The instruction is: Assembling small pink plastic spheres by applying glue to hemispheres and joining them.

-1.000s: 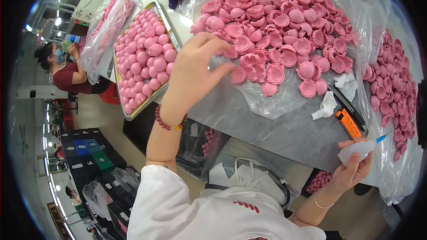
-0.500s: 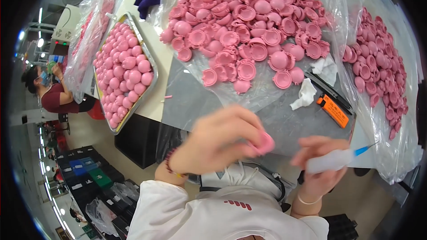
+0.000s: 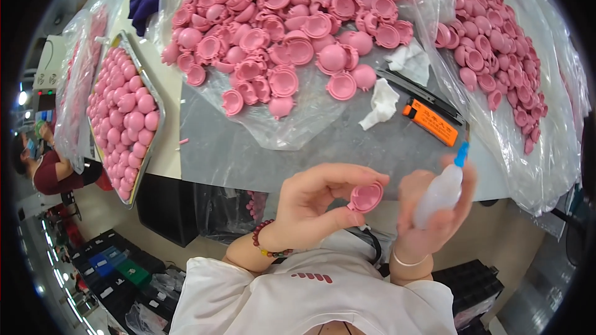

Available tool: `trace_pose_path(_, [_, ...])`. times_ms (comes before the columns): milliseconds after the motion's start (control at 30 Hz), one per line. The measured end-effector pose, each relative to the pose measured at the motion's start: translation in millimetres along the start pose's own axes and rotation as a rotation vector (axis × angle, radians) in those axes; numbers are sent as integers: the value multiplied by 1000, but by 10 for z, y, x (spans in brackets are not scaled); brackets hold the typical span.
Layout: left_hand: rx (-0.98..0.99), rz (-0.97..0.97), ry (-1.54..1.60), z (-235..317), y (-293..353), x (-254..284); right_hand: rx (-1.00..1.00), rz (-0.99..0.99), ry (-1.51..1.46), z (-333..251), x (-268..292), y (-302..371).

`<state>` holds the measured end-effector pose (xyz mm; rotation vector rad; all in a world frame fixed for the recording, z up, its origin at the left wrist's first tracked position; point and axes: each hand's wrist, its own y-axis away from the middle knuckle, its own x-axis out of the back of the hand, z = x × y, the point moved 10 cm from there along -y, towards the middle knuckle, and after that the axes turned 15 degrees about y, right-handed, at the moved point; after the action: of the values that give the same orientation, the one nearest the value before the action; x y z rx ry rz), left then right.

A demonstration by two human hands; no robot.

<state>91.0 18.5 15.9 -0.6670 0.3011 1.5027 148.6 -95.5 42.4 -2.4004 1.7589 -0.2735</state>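
Left grip pinching pink cap at lower centre, right grip wrapped round squeeze bottle; likely risks: overshooting nozzle, glue on fingers, cap slipping.

White shirt — beaded bracelet

Your left hand pinches a small pink cap of smooth, matt, rubbery-looking plastic. Your right hand grips a translucent, softly glossy plastic squeeze bottle with a blue plastic tip. At upper centre, a heap of the same matt pink caps lies on a clear, shiny, crinkled plastic sheet. At left, a tray looks like dull metal. Right of centre lie crumpled white tissue and an orange plastic cutter.
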Motion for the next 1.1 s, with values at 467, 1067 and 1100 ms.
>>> trace_pose_path(467, [82, 177, 177, -53, 20, 29, 614, -55, 367, -639, 94, 111])
trace_pose_path(1067, [114, 160, 188, -39, 18, -9, 622, -21, 314, -623, 112, 90])
trace_pose_path(1100, [115, 158, 189, -38, 13, -17, 617, -12, 302, -636, 152, 89])
